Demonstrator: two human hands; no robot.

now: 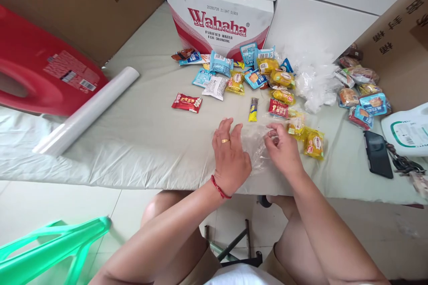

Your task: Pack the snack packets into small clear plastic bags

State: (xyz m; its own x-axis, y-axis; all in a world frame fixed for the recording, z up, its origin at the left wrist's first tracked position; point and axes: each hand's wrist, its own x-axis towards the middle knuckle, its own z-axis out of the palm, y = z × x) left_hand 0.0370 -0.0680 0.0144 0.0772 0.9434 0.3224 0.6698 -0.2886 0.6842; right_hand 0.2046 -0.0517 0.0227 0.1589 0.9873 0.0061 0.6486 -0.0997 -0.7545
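Observation:
A clear plastic bag (257, 148) lies crumpled on the cloth between my two hands. My left hand (231, 156), wearing a ring and a red cord bracelet, rests at the bag's left side with fingers bent and apart; its thumb is close to the plastic. On the other side, my right hand (283, 148) has its fingertips curled in and pinched on the bag. Just beyond them lie a small yellow-and-blue snack stick (253, 109) and a red snack packet (278, 108). Yellow-wrapped cakes (313, 143) sit right of my right hand. Another red packet (187, 103) lies farther left.
Assorted wrapped snacks (221, 63) are heaped before a Wahaha carton (217, 20). Clear bags (314, 81) and more snacks (363, 89) lie to the right, near a phone (377, 153). Leftward are a plastic roll (88, 109) and red jug (50, 62); a green stool (56, 249) stands below.

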